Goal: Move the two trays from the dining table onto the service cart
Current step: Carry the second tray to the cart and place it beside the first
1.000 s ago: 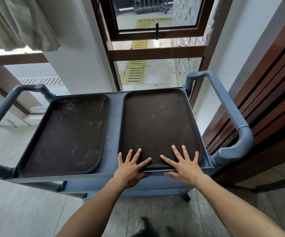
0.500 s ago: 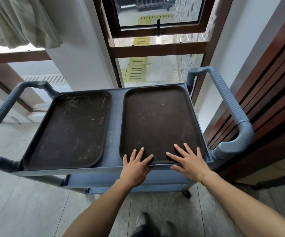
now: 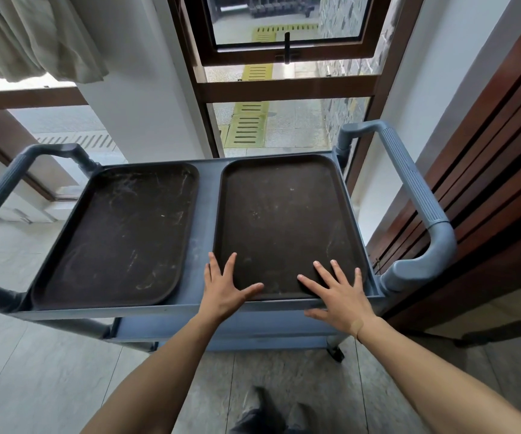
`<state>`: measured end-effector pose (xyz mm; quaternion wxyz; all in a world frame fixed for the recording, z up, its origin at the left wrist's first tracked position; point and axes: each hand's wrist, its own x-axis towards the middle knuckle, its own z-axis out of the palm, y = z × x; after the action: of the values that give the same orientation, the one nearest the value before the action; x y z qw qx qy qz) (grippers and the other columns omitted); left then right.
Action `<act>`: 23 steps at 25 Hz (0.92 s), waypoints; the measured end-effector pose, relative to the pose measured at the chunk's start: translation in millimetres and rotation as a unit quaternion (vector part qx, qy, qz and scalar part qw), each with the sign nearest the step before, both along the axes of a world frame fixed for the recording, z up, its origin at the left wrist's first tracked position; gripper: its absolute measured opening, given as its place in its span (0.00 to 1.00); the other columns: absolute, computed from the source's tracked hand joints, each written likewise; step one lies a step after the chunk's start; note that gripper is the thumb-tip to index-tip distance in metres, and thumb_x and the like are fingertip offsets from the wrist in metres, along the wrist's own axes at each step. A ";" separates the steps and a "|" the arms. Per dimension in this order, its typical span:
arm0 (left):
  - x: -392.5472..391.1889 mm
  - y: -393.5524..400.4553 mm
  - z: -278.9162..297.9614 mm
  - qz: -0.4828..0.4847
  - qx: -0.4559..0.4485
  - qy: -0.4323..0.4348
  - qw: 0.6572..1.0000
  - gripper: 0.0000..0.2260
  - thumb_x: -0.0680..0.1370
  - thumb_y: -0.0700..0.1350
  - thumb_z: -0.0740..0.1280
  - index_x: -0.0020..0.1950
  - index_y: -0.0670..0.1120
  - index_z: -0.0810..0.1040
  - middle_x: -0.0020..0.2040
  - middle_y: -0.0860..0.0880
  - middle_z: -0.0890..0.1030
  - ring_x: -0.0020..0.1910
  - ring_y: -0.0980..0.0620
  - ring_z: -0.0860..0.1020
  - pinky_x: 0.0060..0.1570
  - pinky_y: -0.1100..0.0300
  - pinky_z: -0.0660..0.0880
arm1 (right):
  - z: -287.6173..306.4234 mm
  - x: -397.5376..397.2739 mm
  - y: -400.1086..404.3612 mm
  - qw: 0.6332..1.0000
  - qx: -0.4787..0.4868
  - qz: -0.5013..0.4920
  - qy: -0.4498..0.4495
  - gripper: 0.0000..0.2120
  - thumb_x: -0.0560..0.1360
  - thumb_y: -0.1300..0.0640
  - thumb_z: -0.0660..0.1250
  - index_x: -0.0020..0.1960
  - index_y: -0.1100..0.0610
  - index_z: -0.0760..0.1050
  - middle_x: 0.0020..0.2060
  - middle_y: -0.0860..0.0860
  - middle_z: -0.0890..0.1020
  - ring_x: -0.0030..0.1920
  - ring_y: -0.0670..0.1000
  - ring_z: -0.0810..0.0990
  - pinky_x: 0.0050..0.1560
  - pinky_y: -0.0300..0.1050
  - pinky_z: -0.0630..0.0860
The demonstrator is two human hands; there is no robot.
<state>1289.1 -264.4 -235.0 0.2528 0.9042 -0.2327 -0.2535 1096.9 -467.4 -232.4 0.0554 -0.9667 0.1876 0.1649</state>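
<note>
We see two dark brown trays lying flat, side by side, on the top shelf of a blue-grey plastic service cart [image 3: 204,214], a strip of bare shelf between them. Both are rectangles with rounded corners and a low raised lip. The left tray [image 3: 118,236] is heavily scuffed, pale scratches across a matte face; the right tray [image 3: 284,220] looks cleaner, with a few light specks.

Our left hand [image 3: 223,291] lies palm down, fingers spread, over the near left corner of the right tray. Our right hand [image 3: 340,296] is likewise flat and splayed on the near right part, thumb below the lip. Neither hand closes on anything.

The cart's ribbed tubular handles [image 3: 409,189] rise at each end; the left one is cut off by the frame edge. The lower shelves are mostly hidden under the top deck, and one caster [image 3: 336,353] shows.

Behind the cart stand a brown-framed window [image 3: 287,89] and a white wall; a slatted dark wood panel [image 3: 487,170] sits close to the right handle. A pale curtain [image 3: 34,36] hangs upper left. Grey floor tiles and dark shoes [image 3: 265,415] appear below, blurred.
</note>
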 end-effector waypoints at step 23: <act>-39.6 6.8 0.5 -0.314 0.155 -0.183 0.919 0.32 0.79 0.56 0.64 0.78 0.66 0.52 0.83 0.49 0.47 0.80 0.42 0.44 0.75 0.35 0.48 | 8.0 -12.0 2.5 1.000 0.011 0.008 0.003 0.32 0.77 0.35 0.58 0.76 0.31 0.47 0.81 0.49 0.46 0.80 0.59 0.42 0.71 0.76 0.44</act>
<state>1249.4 -257.6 -234.5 -0.0300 0.8431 -0.5046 -0.1832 1084.9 -464.9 -224.4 0.0639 -0.9671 0.1784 0.1699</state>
